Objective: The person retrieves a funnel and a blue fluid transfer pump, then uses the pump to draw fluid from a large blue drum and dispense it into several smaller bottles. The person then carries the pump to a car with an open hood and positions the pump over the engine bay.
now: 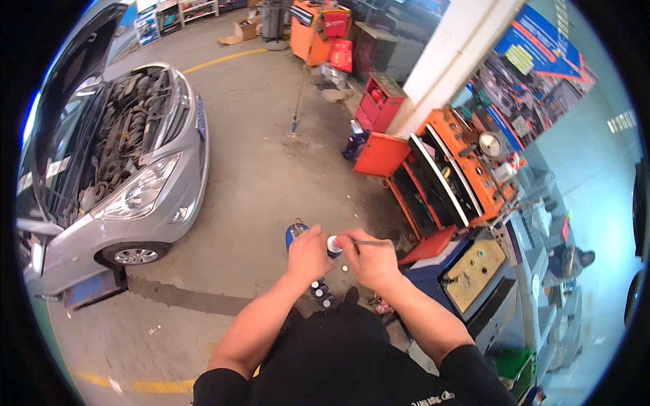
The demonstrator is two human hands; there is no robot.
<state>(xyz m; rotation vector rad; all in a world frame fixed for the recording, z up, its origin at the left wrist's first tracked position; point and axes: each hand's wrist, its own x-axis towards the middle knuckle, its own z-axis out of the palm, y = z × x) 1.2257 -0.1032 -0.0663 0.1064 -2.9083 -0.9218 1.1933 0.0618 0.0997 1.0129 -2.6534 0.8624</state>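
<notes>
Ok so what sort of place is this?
Most likely a car repair workshop: a silver car stands with its hood raised and engine exposed, and an orange tool cabinet has a drawer open.

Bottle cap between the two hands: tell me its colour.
White. The cap shows best in the head view, the only one here.

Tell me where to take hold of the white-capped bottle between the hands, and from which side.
Best gripped, I'd judge, around the dark body of the bottle, below its white cap, coming from the left. The cap is uppermost and faces the camera, the left hand is right beside the bottle, and the right hand, with a thin tool, crowds the other side.
</notes>
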